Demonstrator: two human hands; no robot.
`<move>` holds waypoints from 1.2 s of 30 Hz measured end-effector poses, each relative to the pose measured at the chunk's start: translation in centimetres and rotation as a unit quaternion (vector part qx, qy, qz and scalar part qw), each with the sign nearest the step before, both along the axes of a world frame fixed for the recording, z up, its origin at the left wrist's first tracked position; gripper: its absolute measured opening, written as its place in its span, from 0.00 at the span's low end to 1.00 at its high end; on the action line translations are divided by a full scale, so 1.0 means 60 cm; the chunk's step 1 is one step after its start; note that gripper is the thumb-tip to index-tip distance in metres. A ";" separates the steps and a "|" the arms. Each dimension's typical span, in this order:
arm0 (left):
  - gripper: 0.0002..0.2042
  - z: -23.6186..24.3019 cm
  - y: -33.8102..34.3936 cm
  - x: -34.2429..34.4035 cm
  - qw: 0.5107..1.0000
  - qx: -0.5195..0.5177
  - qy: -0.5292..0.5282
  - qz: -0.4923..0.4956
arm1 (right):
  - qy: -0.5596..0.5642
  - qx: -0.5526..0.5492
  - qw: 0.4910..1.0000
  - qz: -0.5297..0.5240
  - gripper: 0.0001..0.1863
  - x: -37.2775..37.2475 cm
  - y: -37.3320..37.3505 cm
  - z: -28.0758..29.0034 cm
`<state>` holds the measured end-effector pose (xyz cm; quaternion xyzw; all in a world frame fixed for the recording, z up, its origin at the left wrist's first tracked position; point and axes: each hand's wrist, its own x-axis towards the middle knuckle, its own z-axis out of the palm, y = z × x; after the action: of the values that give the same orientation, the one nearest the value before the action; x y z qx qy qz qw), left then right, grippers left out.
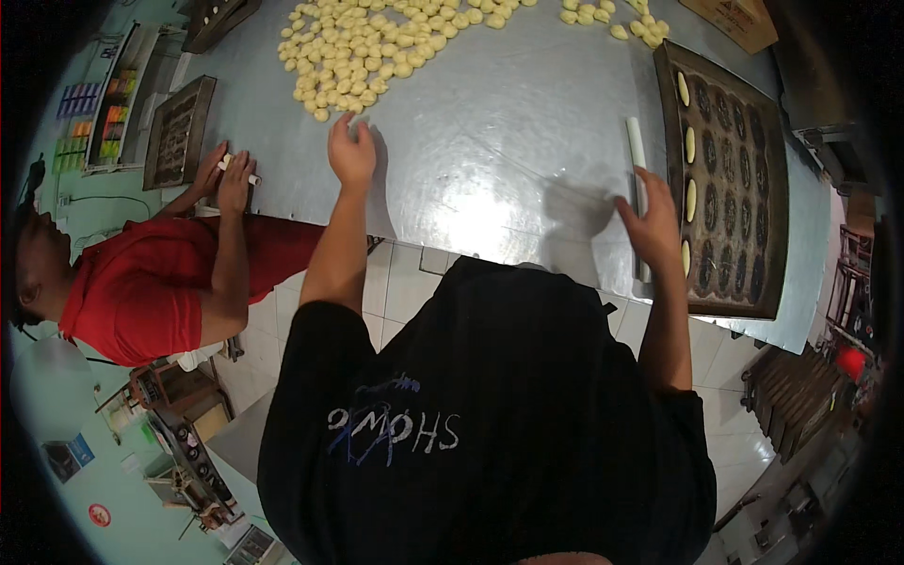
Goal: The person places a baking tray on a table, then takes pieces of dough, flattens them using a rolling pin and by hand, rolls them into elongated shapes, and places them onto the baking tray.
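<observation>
Small pale-yellow dough balls [353, 56] lie in a wide heap on the metal table at the far side. At the heap's near edge is my left hand [351, 155], fingers apart, its tips close to the nearest balls; whether they touch cannot be made out. My right hand [653, 226] is open, thumb spread from the fingers, over a long white rod [636, 141] like a rolling pin. Right of it stands a dark baking tray [673, 122] with rows of oval moulds. Several long dough pieces [690, 146] sit in its left column.
The shiny metal table [471, 160] spans the front. At the left, a co-worker in a red shirt [151, 292] works a small piece on the table beside another mould tray [179, 132]. More dough [650, 28] and a cardboard box [734, 21] are at the far right.
</observation>
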<state>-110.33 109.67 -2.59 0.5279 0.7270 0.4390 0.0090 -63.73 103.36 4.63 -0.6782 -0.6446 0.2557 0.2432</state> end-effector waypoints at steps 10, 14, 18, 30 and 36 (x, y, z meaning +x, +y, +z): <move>0.15 0.019 0.167 -0.026 0.954 -0.098 0.222 -0.178 | -0.105 -0.017 0.993 -0.050 0.37 -0.085 -0.061 -0.078; 0.12 0.037 0.198 -0.002 0.956 -0.103 0.180 -0.206 | 0.019 -0.093 0.983 -0.160 0.33 -0.099 -0.073 -0.091; 0.08 0.054 0.159 0.119 0.888 0.008 -0.330 -0.322 | 0.253 -0.156 0.921 -0.252 0.28 -0.112 -0.047 -0.075; 0.35 0.025 -0.039 0.312 0.785 -0.175 0.136 -0.578 | 0.313 -0.174 0.918 -0.167 0.23 -0.140 -0.028 -0.067; 0.31 0.003 -0.044 0.292 0.748 -0.133 0.214 -0.614 | 0.070 -0.016 0.994 -0.084 0.20 -0.127 -0.042 -0.078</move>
<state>-92.80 107.03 -2.42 0.9339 0.2804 0.1129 0.1910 -71.34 100.86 -0.02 -0.7144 -0.5623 0.2917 0.2973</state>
